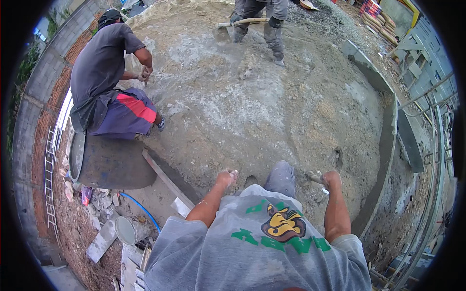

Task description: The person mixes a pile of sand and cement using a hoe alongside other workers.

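My left hand (pixel 226 178) is closed in a loose fist above the sandy grey ground, left of my bent knee (pixel 281 178). Whether anything sits inside its fingers I cannot make out. On the other side of the knee, my right hand (pixel 332 180) is closed on a short, dirt-coated tool handle (pixel 315 177) that points left; the rest of this tool cannot be told apart from the ground. Beneath both hands spreads a broad, uneven layer of damp sand-like material (pixel 233 111) with paler patches.
A person in dark clothes (pixel 102 68) bends at the left beside a large barrel (pixel 114 160). Another person (pixel 264 22) holds a long-handled tool (pixel 242 22) at the far side. A board (pixel 170 179), blue hose (pixel 141 207) and bucket (pixel 127 230) lie left; low boards (pixel 387 145) edge the right.
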Demonstrator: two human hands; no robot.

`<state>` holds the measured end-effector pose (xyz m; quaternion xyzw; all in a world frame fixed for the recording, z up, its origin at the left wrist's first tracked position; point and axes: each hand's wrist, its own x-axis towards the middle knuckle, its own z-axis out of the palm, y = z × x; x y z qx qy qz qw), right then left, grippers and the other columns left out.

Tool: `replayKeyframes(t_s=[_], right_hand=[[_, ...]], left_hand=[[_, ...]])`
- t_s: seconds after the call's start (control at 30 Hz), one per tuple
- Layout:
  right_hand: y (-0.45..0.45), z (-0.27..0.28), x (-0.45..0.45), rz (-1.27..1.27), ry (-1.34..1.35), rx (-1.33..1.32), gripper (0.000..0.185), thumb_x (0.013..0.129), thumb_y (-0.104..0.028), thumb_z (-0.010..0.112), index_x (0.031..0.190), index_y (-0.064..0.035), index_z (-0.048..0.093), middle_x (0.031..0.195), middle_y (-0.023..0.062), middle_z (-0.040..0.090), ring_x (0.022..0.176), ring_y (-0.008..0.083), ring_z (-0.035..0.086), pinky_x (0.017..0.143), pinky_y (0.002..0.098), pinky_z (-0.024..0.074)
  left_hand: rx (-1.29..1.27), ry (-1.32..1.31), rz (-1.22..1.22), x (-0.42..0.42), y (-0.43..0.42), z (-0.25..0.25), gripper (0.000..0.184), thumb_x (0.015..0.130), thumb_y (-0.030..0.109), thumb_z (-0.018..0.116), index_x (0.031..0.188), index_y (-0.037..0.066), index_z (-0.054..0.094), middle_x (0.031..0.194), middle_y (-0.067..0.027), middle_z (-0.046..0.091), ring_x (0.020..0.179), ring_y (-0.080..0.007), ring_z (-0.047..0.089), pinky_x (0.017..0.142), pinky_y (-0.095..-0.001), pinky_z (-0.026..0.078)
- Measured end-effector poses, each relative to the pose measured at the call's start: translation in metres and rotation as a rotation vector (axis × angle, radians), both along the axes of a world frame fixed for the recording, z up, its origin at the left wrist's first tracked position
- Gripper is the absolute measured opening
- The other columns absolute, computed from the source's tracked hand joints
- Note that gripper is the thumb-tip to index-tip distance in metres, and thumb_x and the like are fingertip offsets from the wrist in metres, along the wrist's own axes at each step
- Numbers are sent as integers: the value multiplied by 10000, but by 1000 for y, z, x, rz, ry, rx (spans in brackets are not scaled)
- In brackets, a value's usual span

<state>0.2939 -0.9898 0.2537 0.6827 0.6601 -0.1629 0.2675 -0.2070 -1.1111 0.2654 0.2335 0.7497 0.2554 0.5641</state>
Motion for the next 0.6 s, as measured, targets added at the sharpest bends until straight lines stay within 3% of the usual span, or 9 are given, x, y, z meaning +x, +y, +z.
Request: replayKeyframes(t_s=[0.1, 0.23, 0.33, 0.6], right_hand=[[1, 9, -4, -32, 6, -5, 166, 640, -170, 681, 805, -189, 674, 854, 71, 663, 794, 279, 637, 675, 380, 519], [1, 15, -8, 209, -59, -31, 145, 637, -163, 676, 781, -182, 671, 851, 76, 661, 787, 272, 638, 670, 380, 520], [2, -15, 7, 142, -47, 28, 154, 632, -161, 682, 782, -187, 669, 830, 75, 661, 778, 267, 640, 665, 377, 520], [5, -18, 4, -1, -22, 39, 173, 634, -165, 684, 803, -198, 672, 817, 76, 661, 771, 270, 639, 666, 382, 513]], left_hand=[[31, -14, 38, -3, -3, -21, 231, 843, 194, 605, 951, -8, 577, 744, -78, 630, 617, -136, 600, 549, -280, 517], [56, -32, 6, -10, -7, -45, 286, 863, 255, 606, 964, -9, 558, 769, -87, 630, 655, -169, 615, 568, -296, 525], [23, 26, -29, -9, -6, -37, 286, 863, 260, 606, 965, -3, 559, 765, -81, 627, 642, -159, 607, 560, -290, 520], [14, 2, -10, -6, -1, -19, 281, 870, 259, 594, 977, 2, 555, 769, -70, 622, 640, -146, 598, 557, -285, 513]])
